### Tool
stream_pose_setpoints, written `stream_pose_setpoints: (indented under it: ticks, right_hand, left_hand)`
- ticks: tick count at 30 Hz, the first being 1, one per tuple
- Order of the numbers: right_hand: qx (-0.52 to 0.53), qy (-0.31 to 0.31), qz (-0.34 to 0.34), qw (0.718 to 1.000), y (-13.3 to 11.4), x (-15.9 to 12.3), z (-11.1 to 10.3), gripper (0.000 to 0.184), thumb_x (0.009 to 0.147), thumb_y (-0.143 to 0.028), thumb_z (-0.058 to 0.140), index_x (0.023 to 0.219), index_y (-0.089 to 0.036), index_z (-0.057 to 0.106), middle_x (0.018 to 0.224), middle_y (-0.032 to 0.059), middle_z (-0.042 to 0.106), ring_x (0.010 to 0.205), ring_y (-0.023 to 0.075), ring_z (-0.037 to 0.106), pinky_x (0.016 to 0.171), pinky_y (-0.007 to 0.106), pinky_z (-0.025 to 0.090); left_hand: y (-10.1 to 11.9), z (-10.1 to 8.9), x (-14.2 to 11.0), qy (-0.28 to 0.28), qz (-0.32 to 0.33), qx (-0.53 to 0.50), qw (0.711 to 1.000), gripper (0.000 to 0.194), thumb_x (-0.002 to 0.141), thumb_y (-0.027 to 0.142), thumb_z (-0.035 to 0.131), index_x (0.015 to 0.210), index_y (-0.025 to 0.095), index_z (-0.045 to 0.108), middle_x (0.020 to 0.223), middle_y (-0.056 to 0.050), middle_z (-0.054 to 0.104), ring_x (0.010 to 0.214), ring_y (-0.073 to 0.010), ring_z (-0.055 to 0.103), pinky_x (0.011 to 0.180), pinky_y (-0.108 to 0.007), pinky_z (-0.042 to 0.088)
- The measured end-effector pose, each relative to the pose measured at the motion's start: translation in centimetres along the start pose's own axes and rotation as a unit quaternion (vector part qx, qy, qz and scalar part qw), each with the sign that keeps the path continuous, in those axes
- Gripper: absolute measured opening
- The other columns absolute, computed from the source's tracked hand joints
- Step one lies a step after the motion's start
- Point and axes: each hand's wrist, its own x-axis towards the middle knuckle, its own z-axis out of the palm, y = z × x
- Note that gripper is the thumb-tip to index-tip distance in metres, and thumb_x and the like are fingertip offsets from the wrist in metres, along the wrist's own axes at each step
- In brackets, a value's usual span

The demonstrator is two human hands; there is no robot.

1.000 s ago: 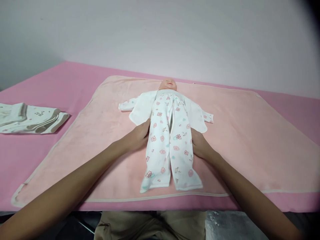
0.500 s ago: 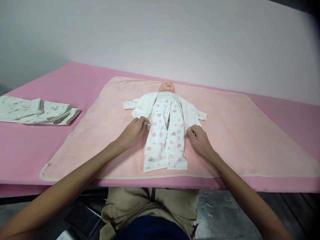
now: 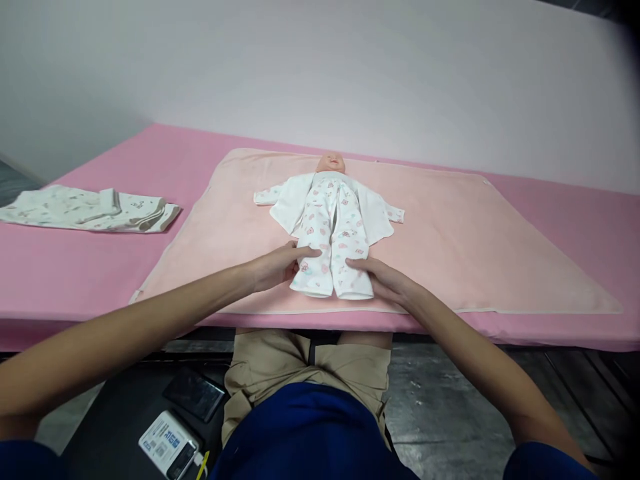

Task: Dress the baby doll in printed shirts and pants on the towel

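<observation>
A baby doll [image 3: 332, 162] lies on its back on a peach blanket [image 3: 450, 240], head away from me. White printed baby pants [image 3: 320, 212] cover its front from the chest down. Under them a white baby jacket [image 3: 376, 215] spreads to both sides, its sleeves stretched out. Around the lower left pant leg is my left hand [image 3: 287, 265], thumb on top and fingers underneath. My right hand [image 3: 383, 277] grips the lower right leg in the same way. Both cuffs stick out toward me, below the hands.
Folded printed baby clothes [image 3: 90, 210] lie at the left on the pink table cover [image 3: 65, 280]. A white wall stands behind the table. Below the front edge, a dark phone [image 3: 195, 393] and a white power bank [image 3: 169, 443] rest on a black surface.
Both hands have gone from the sides of the pants to grip the lower legs, thumbs on top. The cuffs have lifted and bunched a little. My view has tilted down.
</observation>
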Motion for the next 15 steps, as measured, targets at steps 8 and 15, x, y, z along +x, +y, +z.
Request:
stream_pose_setpoints:
  ticks: [8,15]
  right_hand:
    - [-0.028,0.1,-0.003,0.995,-3.9,-2.8,0.0,0.032,0.108,-0.038,0.071,0.131,-0.017,0.075,0.129,0.0109,0.083,0.112,0.0224,0.082,0.103,0.032,0.067]
    - [-0.21,0.136,0.058,0.966,0.2,-2.1,-3.5,0.049,0.1,-0.053,0.079,0.135,-0.02,0.068,0.138,0.0134,0.08,0.119,0.029,0.079,0.098,0.039,0.067]
  left_hand:
    - [3.5,-0.5,-3.0,0.005,-0.042,0.039,0.998,0.058,0.075,0.051,0.096,0.118,0.016,0.079,0.123,-0.015,0.084,0.124,-0.0324,0.076,0.098,-0.038,0.061]
    - [-0.3,-0.6,-2.1,-0.012,-0.143,0.077,0.987,0.06,0.061,0.046,0.104,0.107,0.016,0.081,0.113,-0.012,0.083,0.099,-0.0232,0.075,0.09,-0.033,0.058]
